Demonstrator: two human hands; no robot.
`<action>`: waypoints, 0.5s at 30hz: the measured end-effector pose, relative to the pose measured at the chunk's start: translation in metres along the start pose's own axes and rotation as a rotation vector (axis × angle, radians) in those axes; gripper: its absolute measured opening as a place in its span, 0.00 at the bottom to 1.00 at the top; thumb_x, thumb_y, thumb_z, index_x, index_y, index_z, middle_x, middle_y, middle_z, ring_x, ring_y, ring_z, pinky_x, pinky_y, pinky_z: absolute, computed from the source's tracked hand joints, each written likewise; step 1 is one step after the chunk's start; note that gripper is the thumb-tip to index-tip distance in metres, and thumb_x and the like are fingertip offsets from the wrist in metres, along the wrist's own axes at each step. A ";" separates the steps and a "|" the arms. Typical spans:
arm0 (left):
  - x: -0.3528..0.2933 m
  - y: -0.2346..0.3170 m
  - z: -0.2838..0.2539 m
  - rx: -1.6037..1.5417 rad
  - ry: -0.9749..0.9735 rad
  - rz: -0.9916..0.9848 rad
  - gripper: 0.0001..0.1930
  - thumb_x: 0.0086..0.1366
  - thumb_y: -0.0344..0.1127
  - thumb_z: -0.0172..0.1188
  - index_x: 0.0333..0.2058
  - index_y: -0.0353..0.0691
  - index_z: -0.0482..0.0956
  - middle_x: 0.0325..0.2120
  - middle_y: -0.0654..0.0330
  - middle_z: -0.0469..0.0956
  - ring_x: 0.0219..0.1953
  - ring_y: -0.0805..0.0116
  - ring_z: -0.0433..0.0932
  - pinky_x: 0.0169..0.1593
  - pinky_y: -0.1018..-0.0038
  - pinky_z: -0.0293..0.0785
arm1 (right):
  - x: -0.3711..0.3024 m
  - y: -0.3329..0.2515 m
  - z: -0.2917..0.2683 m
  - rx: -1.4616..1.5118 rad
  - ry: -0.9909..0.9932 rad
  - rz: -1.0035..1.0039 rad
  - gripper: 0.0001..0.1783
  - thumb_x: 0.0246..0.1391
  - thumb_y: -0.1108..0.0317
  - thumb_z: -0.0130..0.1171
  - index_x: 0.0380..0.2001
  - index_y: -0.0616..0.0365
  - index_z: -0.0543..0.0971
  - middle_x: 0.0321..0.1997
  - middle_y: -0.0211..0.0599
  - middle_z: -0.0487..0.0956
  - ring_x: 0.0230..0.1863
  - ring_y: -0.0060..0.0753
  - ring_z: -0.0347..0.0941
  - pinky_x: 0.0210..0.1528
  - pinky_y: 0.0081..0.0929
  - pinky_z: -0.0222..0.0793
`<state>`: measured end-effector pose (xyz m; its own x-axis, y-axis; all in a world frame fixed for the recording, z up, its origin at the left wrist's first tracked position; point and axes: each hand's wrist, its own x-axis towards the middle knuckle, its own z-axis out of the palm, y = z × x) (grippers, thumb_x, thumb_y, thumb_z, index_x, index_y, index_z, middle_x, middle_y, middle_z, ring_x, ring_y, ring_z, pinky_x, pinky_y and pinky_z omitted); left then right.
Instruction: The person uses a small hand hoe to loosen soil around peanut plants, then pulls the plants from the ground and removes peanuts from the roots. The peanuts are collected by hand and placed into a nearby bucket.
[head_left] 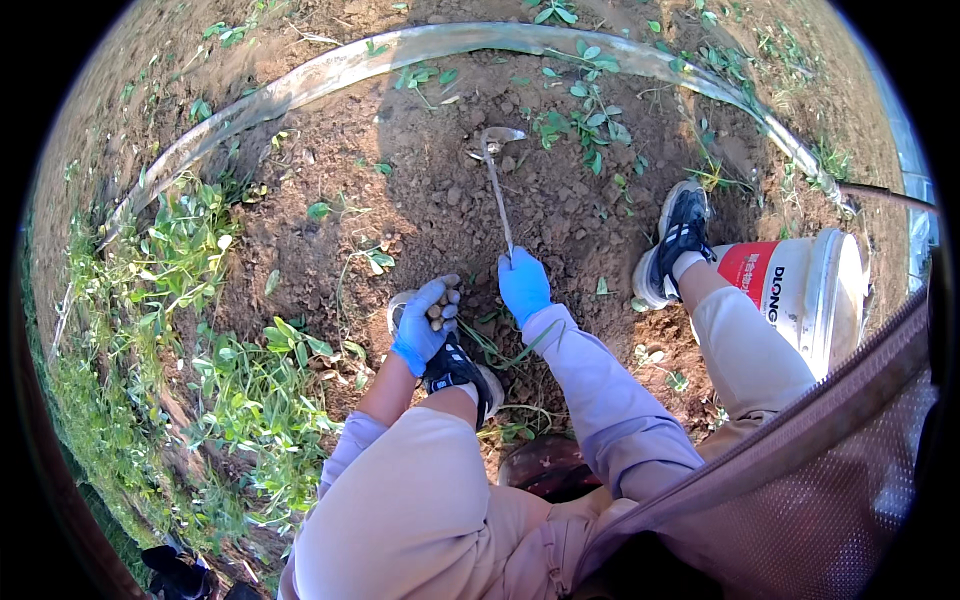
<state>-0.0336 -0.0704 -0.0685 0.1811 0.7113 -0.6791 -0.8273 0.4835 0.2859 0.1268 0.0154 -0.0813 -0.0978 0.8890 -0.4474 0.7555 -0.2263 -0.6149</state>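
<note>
A: Hoe (498, 195): position, grip?
B: Extends far from right hand (524, 287), gripped round near end. Likely light, stiff; best held there.
A: Left hand (420, 328)?
B: Curled round pods (436, 318), near left; probably light, crushable; cup loosely.

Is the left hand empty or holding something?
Holding something: several small brown pod-like lumps show within the cupped left hand.
</note>
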 end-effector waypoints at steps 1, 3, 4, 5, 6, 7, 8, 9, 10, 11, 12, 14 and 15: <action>0.000 -0.001 -0.001 -0.009 -0.017 0.005 0.18 0.57 0.42 0.52 0.44 0.38 0.67 0.27 0.66 0.67 0.20 0.81 0.62 0.21 0.87 0.57 | -0.017 0.007 0.004 -0.015 -0.012 -0.068 0.12 0.51 0.62 0.47 0.28 0.60 0.69 0.23 0.52 0.73 0.28 0.55 0.70 0.30 0.46 0.65; 0.002 -0.002 -0.001 -0.001 -0.022 0.018 0.18 0.57 0.42 0.53 0.43 0.38 0.68 0.27 0.66 0.68 0.21 0.81 0.62 0.21 0.86 0.57 | -0.049 0.014 0.005 -0.095 -0.119 -0.167 0.11 0.51 0.61 0.47 0.28 0.58 0.69 0.20 0.51 0.72 0.24 0.55 0.70 0.27 0.46 0.65; 0.000 -0.001 0.001 0.017 -0.003 0.023 0.18 0.57 0.42 0.53 0.43 0.38 0.68 0.27 0.66 0.68 0.21 0.81 0.62 0.21 0.86 0.57 | -0.065 0.015 0.006 -0.122 -0.134 -0.193 0.11 0.51 0.61 0.47 0.28 0.58 0.69 0.20 0.51 0.72 0.24 0.55 0.70 0.26 0.46 0.64; -0.002 0.000 0.002 0.034 0.017 0.028 0.18 0.58 0.42 0.52 0.43 0.38 0.68 0.27 0.66 0.67 0.21 0.81 0.62 0.21 0.86 0.57 | -0.075 0.015 0.006 -0.150 -0.149 -0.220 0.12 0.51 0.60 0.48 0.28 0.59 0.70 0.20 0.51 0.72 0.24 0.54 0.70 0.25 0.46 0.64; -0.001 0.001 0.003 0.017 -0.026 0.031 0.15 0.57 0.41 0.54 0.40 0.40 0.68 0.29 0.64 0.71 0.22 0.79 0.65 0.23 0.84 0.59 | -0.076 0.019 0.009 -0.082 -0.097 -0.190 0.12 0.51 0.61 0.48 0.28 0.59 0.70 0.20 0.51 0.72 0.24 0.54 0.70 0.25 0.45 0.64; 0.000 0.001 0.004 0.035 0.006 0.034 0.14 0.57 0.40 0.54 0.39 0.41 0.69 0.29 0.63 0.71 0.22 0.79 0.65 0.23 0.84 0.59 | -0.076 0.021 0.012 -0.007 -0.049 -0.162 0.12 0.51 0.61 0.48 0.28 0.59 0.70 0.19 0.51 0.72 0.24 0.54 0.70 0.25 0.45 0.64; 0.001 -0.001 0.005 0.051 0.040 0.036 0.12 0.57 0.39 0.55 0.38 0.42 0.70 0.29 0.63 0.72 0.22 0.79 0.65 0.23 0.84 0.59 | -0.077 0.023 0.014 0.067 -0.002 -0.132 0.12 0.51 0.61 0.48 0.28 0.59 0.71 0.19 0.51 0.72 0.23 0.54 0.70 0.25 0.45 0.64; 0.002 -0.002 0.004 0.068 0.075 0.039 0.10 0.57 0.38 0.55 0.36 0.43 0.70 0.29 0.63 0.73 0.22 0.78 0.66 0.22 0.83 0.60 | -0.074 0.026 0.013 0.127 0.041 -0.071 0.11 0.51 0.62 0.48 0.28 0.59 0.71 0.19 0.50 0.72 0.24 0.53 0.70 0.24 0.42 0.64; 0.004 -0.004 -0.003 0.082 0.045 0.028 0.07 0.56 0.36 0.56 0.34 0.45 0.72 0.29 0.64 0.74 0.24 0.79 0.69 0.23 0.82 0.63 | -0.070 0.035 0.015 0.221 0.041 -0.005 0.11 0.51 0.62 0.49 0.28 0.59 0.72 0.19 0.50 0.72 0.23 0.52 0.70 0.24 0.40 0.64; 0.002 -0.002 0.004 0.145 0.094 0.041 0.07 0.56 0.36 0.56 0.34 0.45 0.72 0.28 0.64 0.74 0.25 0.79 0.69 0.23 0.82 0.63 | -0.064 0.043 0.015 0.313 0.045 0.062 0.10 0.51 0.63 0.49 0.28 0.60 0.72 0.19 0.50 0.72 0.23 0.51 0.70 0.23 0.38 0.64; -0.001 -0.001 0.012 0.209 0.142 0.053 0.08 0.57 0.36 0.56 0.35 0.45 0.72 0.28 0.64 0.74 0.26 0.80 0.70 0.23 0.82 0.64 | -0.060 0.052 0.013 0.357 0.034 0.122 0.10 0.51 0.63 0.50 0.27 0.60 0.72 0.18 0.47 0.72 0.19 0.44 0.70 0.22 0.34 0.63; -0.005 0.008 0.028 0.387 0.287 0.101 0.09 0.57 0.37 0.56 0.36 0.44 0.73 0.27 0.65 0.74 0.28 0.81 0.72 0.25 0.82 0.67 | -0.057 0.050 0.000 0.414 0.064 0.150 0.11 0.51 0.63 0.50 0.27 0.62 0.71 0.16 0.41 0.71 0.16 0.34 0.66 0.22 0.32 0.63; 0.002 0.013 0.020 0.402 0.343 0.178 0.09 0.57 0.37 0.56 0.36 0.43 0.73 0.26 0.65 0.74 0.28 0.81 0.72 0.25 0.82 0.67 | -0.052 0.062 0.002 0.513 0.048 0.219 0.11 0.51 0.63 0.51 0.28 0.62 0.71 0.16 0.40 0.71 0.15 0.32 0.65 0.22 0.31 0.64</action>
<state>-0.0336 -0.0527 -0.0526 -0.1817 0.6256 -0.7587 -0.5494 0.5753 0.6060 0.1775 -0.0457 -0.0979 0.0645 0.8136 -0.5778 0.3412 -0.5621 -0.7534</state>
